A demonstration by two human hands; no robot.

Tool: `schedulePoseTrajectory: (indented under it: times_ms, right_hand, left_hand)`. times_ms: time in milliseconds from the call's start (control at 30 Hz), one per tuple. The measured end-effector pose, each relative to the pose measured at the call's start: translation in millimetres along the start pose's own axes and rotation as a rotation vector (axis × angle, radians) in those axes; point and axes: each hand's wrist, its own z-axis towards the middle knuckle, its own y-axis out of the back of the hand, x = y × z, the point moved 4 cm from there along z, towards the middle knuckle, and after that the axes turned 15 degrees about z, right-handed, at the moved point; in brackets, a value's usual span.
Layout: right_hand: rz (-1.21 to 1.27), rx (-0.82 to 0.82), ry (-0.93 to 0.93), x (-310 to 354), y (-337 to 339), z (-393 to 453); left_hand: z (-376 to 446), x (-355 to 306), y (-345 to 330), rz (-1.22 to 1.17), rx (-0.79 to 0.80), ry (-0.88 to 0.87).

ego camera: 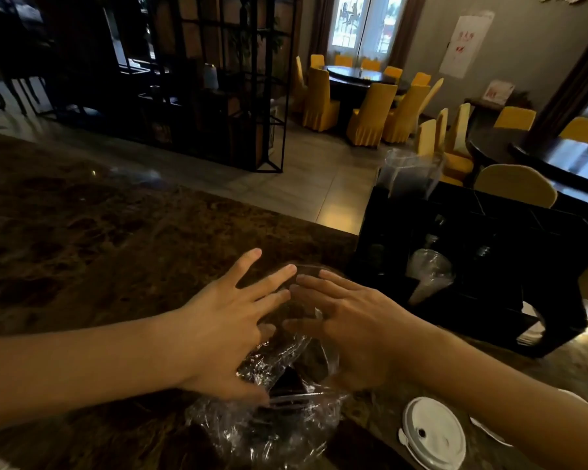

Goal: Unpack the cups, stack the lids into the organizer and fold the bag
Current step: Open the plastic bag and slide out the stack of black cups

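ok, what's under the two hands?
A crumpled clear plastic bag on the marble counter. The left hand and right hand lie flat on it, fingers spread. Whether anything remains inside the bag is hidden by hands and glare.

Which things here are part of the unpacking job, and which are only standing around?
Part of the job:
- crinkled clear plastic bag, under both hands
- round white plastic lid
- black compartment organizer
- clear plastic cups

Only standing around:
- yellow-covered chairs
- black metal shelf
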Motion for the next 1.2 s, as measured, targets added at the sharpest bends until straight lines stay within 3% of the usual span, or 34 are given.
schedulePoseTrajectory:
  times_ms: [500, 800, 1200]
  right_hand:
    - [0.112, 0.035, 0.045, -7, -51, 1]
    - [0.197, -0.024, 0.078, -14, -62, 1]
    - [0.203, -0.065, 0.097, -16, -87, -9]
  left_hand:
    - [15, -47, -24, -0.312, -0.096, -0.221]
    - [16, -36, -32, -0.300, -0.238, -0.107]
    - [-6, -38, -71, -0.414, -0.065, 0.067]
